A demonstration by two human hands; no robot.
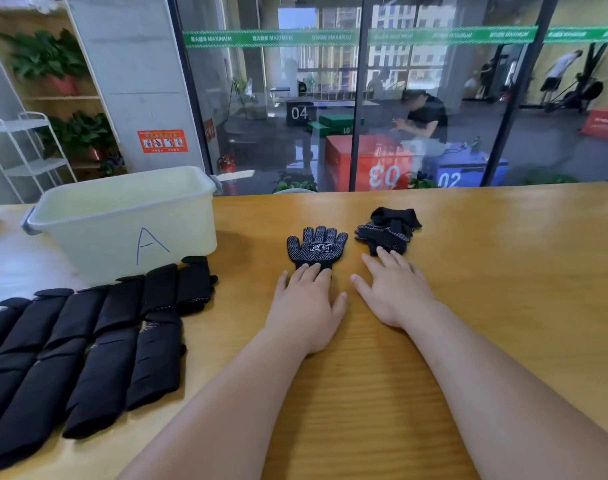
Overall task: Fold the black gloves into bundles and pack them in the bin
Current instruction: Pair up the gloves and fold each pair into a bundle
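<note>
A black dotted glove (317,247) lies flat, palm up, in the middle of the wooden table (503,271). My left hand (306,303) rests flat with its fingertips on that glove's cuff. To the right sits a small heap of loose black gloves (389,230). My right hand (392,289) lies flat, its fingertips touching the near edge of the heap. A pale plastic bin (122,223) marked "A" stands at the left; nothing shows inside it. Several folded black glove bundles (88,348) lie in rows in front of the bin.
A glass wall runs along the table's far edge. Behind the bin at the left are a white wire rack (25,157) and a wooden shelf with plants (53,71). Bare tabletop stretches to the right of the heap.
</note>
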